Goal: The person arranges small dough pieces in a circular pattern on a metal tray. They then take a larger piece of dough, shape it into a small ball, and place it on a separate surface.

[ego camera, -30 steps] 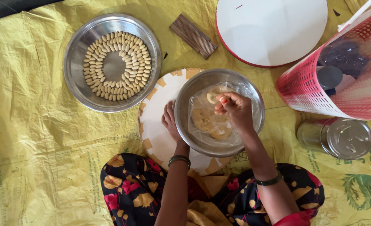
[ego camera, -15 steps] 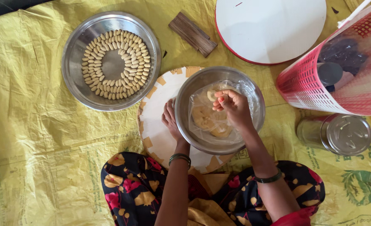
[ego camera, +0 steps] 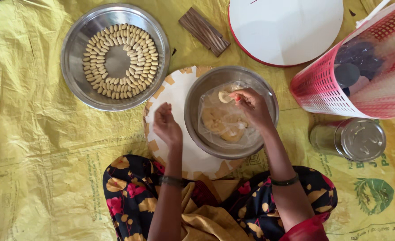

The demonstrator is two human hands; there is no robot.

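My right hand (ego camera: 252,106) hovers over a steel bowl (ego camera: 197,99) and pinches a small pale piece of dough (ego camera: 224,97) at its fingertips. Inside the bowl lies a clear plastic bag holding a lump of tan dough (ego camera: 222,125). My left hand (ego camera: 166,125) is raised over the white round board (ego camera: 173,96) just left of the bowl, fingers loosely curled and holding nothing I can see. At the upper left, a steel plate (ego camera: 75,53) carries several small shaped dough pieces set in rings (ego camera: 135,58).
A ridged wooden block (ego camera: 204,31) lies beyond the bowl. A white round lid with a red rim (ego camera: 286,29) sits at the top. A red mesh basket (ego camera: 327,85) and a steel lidded tin (ego camera: 351,139) stand at the right. Yellow sheeting (ego camera: 37,147) covers the floor.
My right hand has lifted toward the bowl's far rim with a pinched-off bit of dough. My left hand came off the bowl's edge and moved left over the white board.
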